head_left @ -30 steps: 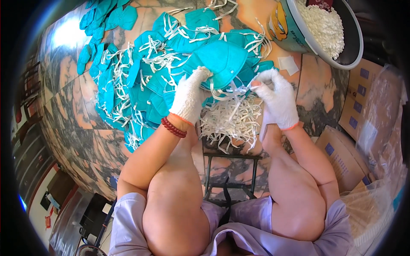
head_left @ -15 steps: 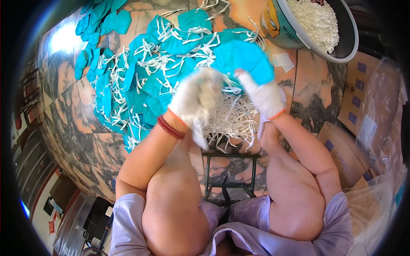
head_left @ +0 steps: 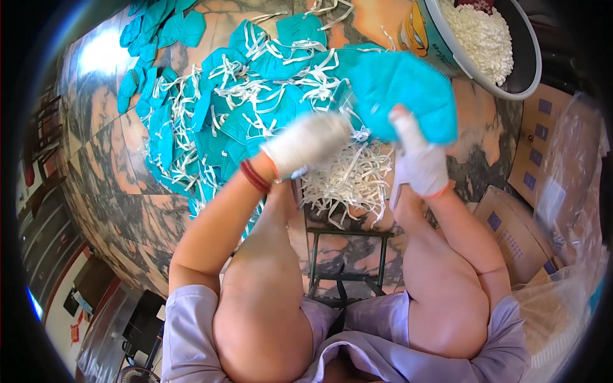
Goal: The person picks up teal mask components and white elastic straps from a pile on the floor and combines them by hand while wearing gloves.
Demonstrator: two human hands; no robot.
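Note:
A teal face mask (head_left: 408, 96) is pinched in my right hand (head_left: 420, 159), which wears a white glove, with the thumb lying over the mask's near edge. My left hand (head_left: 310, 143), also in a white glove, is beside the mask's left side and smeared by motion. Its fingers cannot be made out, nor whether a strap is in them. Under and beyond that hand spreads a pile of teal masks (head_left: 246, 121) with white straps. Between my feet lies a heap of loose white straps (head_left: 348, 182).
A bucket (head_left: 440, 38) holding small white pieces (head_left: 482, 45) stands at the far right. Cardboard boxes (head_left: 511, 233) and clear plastic sheeting (head_left: 565, 185) lie along the right. More teal masks (head_left: 166, 25) are at the far left. A dark metal frame (head_left: 351, 233) stands between my legs.
My right hand has moved to the right with the mask, which now shows more of its face. My left hand has turned and swung toward the mask. The whole view has shifted slightly.

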